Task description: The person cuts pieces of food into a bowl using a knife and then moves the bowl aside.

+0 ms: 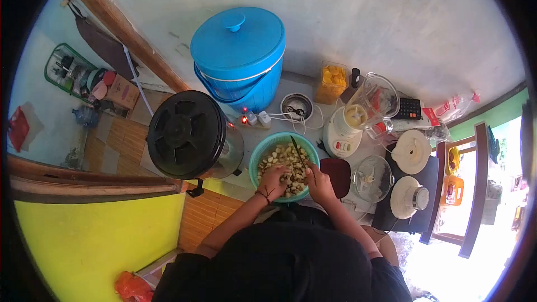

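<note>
In front of me is a light green basin [258,151] holding many small pale cut chunks [274,159], some with brown edges; their kind I cannot make out. My right hand [320,183] is closed around the handle of a knife [297,149], whose dark blade slants up and left over the basin. Over the basin's lower left side, my left hand [274,182] has its fingers bent down among the chunks, close to the knife. Whatever those fingers grip is hidden.
Left of the basin stands a dispenser with a black lid [184,134]; behind is a large blue lidded bucket [240,56]. A metal bowl [296,105], a power strip [257,119], a blender [344,131] and a clear processor bowl [373,179] crowd the table.
</note>
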A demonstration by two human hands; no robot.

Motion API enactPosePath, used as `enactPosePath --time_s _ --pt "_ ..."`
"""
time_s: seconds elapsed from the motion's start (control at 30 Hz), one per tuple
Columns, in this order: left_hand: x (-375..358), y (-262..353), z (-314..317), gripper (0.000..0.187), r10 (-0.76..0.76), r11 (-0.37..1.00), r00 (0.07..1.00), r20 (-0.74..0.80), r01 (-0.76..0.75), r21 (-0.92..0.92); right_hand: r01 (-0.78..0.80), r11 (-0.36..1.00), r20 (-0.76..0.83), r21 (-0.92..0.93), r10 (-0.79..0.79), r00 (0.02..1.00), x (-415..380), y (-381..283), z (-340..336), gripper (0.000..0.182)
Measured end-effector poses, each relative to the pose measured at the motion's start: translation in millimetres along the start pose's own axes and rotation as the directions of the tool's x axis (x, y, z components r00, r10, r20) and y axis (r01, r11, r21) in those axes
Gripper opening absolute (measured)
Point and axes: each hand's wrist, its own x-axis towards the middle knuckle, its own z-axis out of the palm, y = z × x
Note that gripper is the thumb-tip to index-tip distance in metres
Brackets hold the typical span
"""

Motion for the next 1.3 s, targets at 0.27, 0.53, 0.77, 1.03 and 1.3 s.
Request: enactPosePath --time_s 0.27,0.53,0.77,1.03,1.3 --pt "11.7 2.3 16.7 0.066 0.097 0.953 0.964 0.249 -0.163 0.257 0.157 0.978 -0.019 -0.133 -0.161 0.987 -1.8 5.1 -7.3 0.030" --pt "9.1 21.0 -25.1 0.046 -0.201 0.861 0.914 0.353 -0.007 0.508 -0.147 0.988 0.064 0.046 0.144 0.988 -0.1 18.6 -12.0 0.033" --pt "13.1 -8.7 -21.0 0.032 -0.341 0.916 0.936 -0.088 0.352 0.193 -0.079 0.997 0.046 0.019 0.078 0.996 1.9 30.8 -4.1 0.034" --pt "36.5 -23.7 -0.5 0.076 -0.242 0.887 0.967 0.080 0.187 0.422 -0.107 0.994 0.064 0.023 0.105 0.992 0.9 11.7 -10.1 0.032" --pt "56.2 -42.7 -9.9 0.064 -0.327 0.924 0.893 0.308 0.234 0.302 0.124 0.991 -0.119 -0.042 -0.129 0.985 4.8 33.8 -6.7 0.032"
